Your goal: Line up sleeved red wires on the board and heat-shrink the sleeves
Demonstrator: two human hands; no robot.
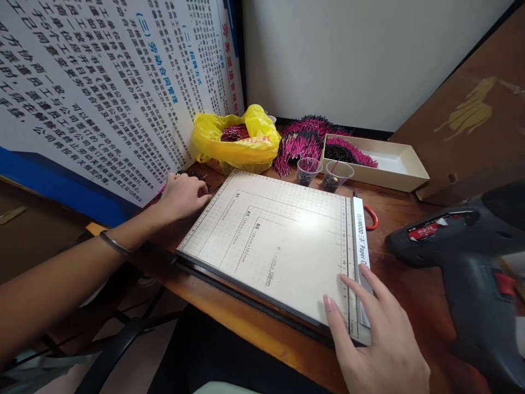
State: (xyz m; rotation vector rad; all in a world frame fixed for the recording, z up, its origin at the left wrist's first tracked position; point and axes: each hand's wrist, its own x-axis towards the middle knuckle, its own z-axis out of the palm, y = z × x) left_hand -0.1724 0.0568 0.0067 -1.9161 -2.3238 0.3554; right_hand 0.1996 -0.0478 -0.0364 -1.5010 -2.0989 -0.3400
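A white paper cutter board with printed grid lines lies on the wooden table. My right hand rests on its near right corner, fingers stretched flat over the ruler rail. My left hand reaches to the board's far left edge, fingers curled down over a small heap of pink and black wire pieces. I cannot see whether it holds any. A metal bangle is on my left wrist.
A yellow plastic bag of pink wires, a loose pile of pink-black wires, two clear cups and a shallow cardboard box stand behind the board. A black glue gun lies at right. A printed poster leans at left.
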